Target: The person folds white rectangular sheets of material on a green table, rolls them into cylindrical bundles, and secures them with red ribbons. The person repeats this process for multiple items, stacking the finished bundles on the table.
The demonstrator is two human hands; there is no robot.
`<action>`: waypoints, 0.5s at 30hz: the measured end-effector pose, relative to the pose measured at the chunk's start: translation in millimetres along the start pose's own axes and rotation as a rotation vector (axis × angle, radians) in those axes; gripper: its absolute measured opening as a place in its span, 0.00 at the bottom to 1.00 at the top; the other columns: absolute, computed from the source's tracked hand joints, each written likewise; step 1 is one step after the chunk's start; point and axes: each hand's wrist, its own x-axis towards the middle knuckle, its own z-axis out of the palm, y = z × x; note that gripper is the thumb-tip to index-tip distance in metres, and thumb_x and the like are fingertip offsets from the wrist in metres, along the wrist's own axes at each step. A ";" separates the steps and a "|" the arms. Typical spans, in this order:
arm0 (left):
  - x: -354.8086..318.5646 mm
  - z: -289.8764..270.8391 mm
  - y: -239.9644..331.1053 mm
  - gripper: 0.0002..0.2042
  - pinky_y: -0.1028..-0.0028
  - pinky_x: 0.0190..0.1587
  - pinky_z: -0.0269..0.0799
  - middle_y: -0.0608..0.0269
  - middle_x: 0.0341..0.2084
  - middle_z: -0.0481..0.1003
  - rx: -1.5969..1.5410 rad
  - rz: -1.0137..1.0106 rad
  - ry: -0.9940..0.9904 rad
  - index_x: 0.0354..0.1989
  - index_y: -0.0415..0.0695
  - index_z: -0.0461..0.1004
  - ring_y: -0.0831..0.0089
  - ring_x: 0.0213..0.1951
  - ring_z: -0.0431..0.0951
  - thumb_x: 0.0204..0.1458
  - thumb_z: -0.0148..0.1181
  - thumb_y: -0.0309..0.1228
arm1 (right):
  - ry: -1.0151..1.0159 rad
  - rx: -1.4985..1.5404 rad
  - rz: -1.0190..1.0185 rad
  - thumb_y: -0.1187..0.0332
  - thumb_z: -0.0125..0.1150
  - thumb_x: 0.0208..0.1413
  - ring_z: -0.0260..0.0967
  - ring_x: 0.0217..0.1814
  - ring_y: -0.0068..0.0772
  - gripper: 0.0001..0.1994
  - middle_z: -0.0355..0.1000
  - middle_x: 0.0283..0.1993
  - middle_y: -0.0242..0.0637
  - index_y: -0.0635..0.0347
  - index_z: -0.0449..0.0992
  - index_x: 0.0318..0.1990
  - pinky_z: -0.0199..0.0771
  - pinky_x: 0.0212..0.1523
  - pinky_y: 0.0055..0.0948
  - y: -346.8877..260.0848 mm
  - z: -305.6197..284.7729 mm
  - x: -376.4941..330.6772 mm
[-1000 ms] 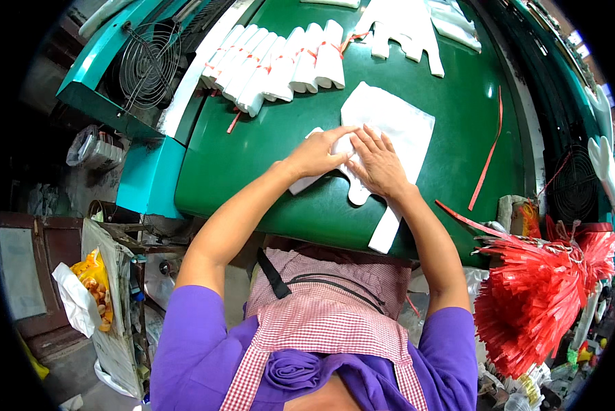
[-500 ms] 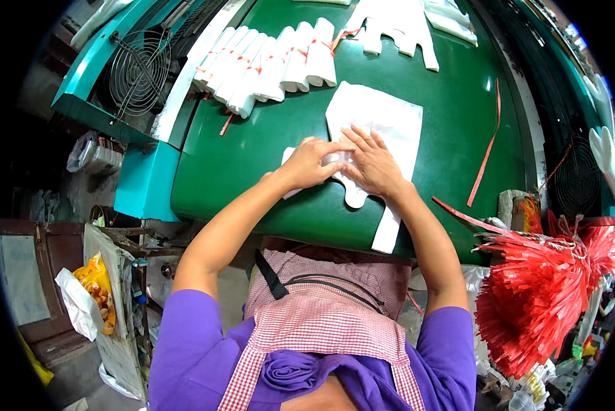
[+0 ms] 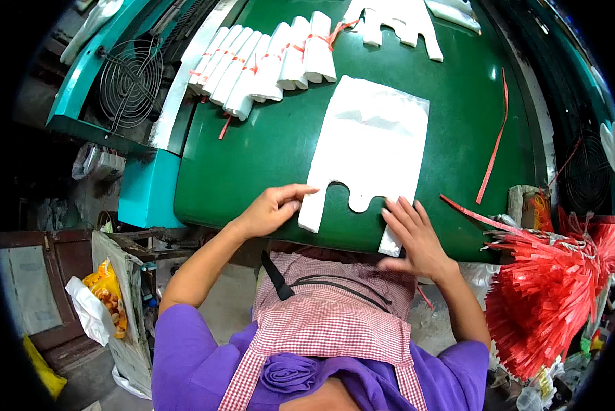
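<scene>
A flat stack of white plastic T-shirt bags [image 3: 369, 147] lies on the green tabletop [image 3: 252, 154], its two handles toward me and a rounded tab between them. The far part of the top bag is wrinkled and somewhat see-through. At the left handle is my left hand [image 3: 270, 209], its forefinger stretched to the handle's edge and the thumb a little apart; the other fingers are partly curled. My right hand [image 3: 417, 236] lies with fingers spread over the right handle, covering part of it. Neither hand grips anything.
Several rolled white bag bundles [image 3: 266, 65] tied with red strips lie at the far left. More white bags [image 3: 396, 20] lie at the far edge. A loose red strip [image 3: 493, 144] is on the right, and a big bunch of red strips [image 3: 540, 301] hangs by the table's right corner.
The bag stack, earlier folded over under both hands, now lies spread flat. My hands have moved apart and nearer to me, one to each handle.
</scene>
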 end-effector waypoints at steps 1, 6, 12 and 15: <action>-0.5 0.5 8.9 0.22 0.68 0.52 0.68 0.57 0.46 0.74 0.221 0.046 -0.013 0.53 0.46 0.74 0.67 0.47 0.74 0.48 0.54 0.16 | -0.047 -0.043 0.022 0.44 0.66 0.43 0.39 0.76 0.48 0.45 0.49 0.73 0.43 0.56 0.56 0.67 0.37 0.72 0.53 0.5 2.7 -13.5; 21.8 -1.5 8.5 0.16 0.54 0.62 0.57 0.59 0.50 0.71 0.896 0.465 0.105 0.38 0.50 0.77 0.56 0.58 0.67 0.39 0.61 0.18 | 0.085 -0.062 0.024 0.67 0.69 0.42 0.45 0.75 0.46 0.33 0.55 0.70 0.39 0.49 0.67 0.61 0.44 0.71 0.52 13.0 11.9 -21.6; 59.3 6.8 20.8 0.06 0.60 0.50 0.70 0.57 0.37 0.77 0.693 0.353 -0.127 0.37 0.43 0.74 0.59 0.46 0.77 0.51 0.60 0.25 | 0.207 0.135 -0.081 0.78 0.62 0.46 0.57 0.69 0.45 0.21 0.66 0.61 0.40 0.53 0.75 0.50 0.52 0.68 0.50 24.3 3.2 -16.3; 92.3 33.1 25.4 0.08 0.62 0.34 0.72 0.51 0.26 0.75 0.664 0.379 -0.001 0.39 0.40 0.74 0.55 0.31 0.78 0.54 0.56 0.31 | 0.283 0.451 -0.061 0.78 0.59 0.51 0.67 0.58 0.46 0.15 0.71 0.51 0.43 0.57 0.75 0.47 0.64 0.60 0.44 23.2 0.2 11.1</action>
